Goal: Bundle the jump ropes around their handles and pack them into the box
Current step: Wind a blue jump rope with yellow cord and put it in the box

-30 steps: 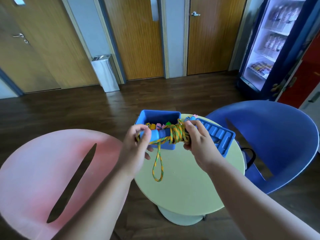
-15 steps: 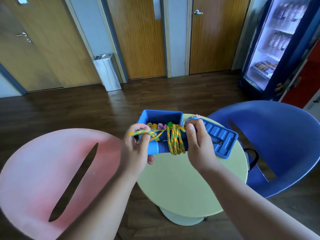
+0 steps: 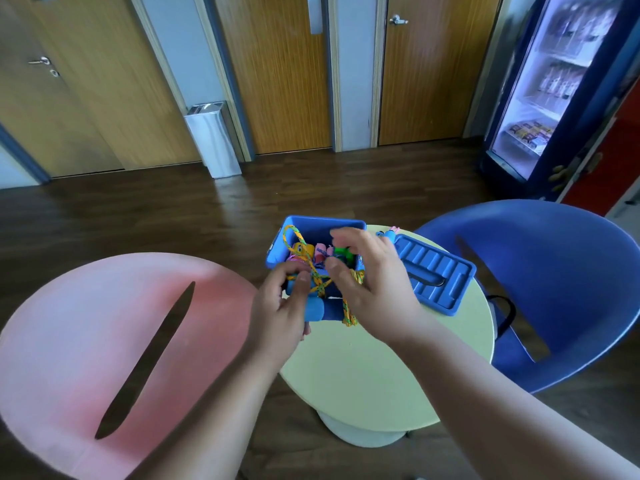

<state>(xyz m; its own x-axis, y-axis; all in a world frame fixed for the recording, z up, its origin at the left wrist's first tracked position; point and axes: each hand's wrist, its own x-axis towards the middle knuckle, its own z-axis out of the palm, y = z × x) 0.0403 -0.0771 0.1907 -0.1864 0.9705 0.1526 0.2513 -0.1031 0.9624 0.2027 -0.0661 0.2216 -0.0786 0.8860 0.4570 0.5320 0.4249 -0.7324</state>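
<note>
Grips the pair of blue handles [image 3: 316,310] in the left hand [image 3: 277,311], fingers curled round their left end, thumb pressing on the yellow-and-green rope [image 3: 320,285] where it crosses itself. Spreads the right hand [image 3: 379,289] over the right end of the bundle, fingers loose, apart and blurred, thumb tip just beside the crossing; cannot tell whether it touches the rope. Shows coils wound round the handles beside the right palm, with one loop standing up over the left part of the blue box [image 3: 325,224]. Holds the bundle in front of the box's near wall, above the pale green round counter [image 3: 363,372].

Inside the box: other bundled jump ropes [image 3: 322,253], with pink, yellow and green ends showing. Just right of the box, flat on the counter: the ribbed blue lid [image 3: 436,277]. Behind the lid: a small pink-and-blue handle end [image 3: 389,233], too small to tell more.

Left of the counter, a pink chair [image 3: 86,341]; right of it, a blue chair [image 3: 561,289]. Beyond, on the dark wood floor [image 3: 207,216]: a metal bin [image 3: 213,140] against the wall between wooden doors [image 3: 284,74], and a lit drinks fridge [image 3: 554,81] at far right.
</note>
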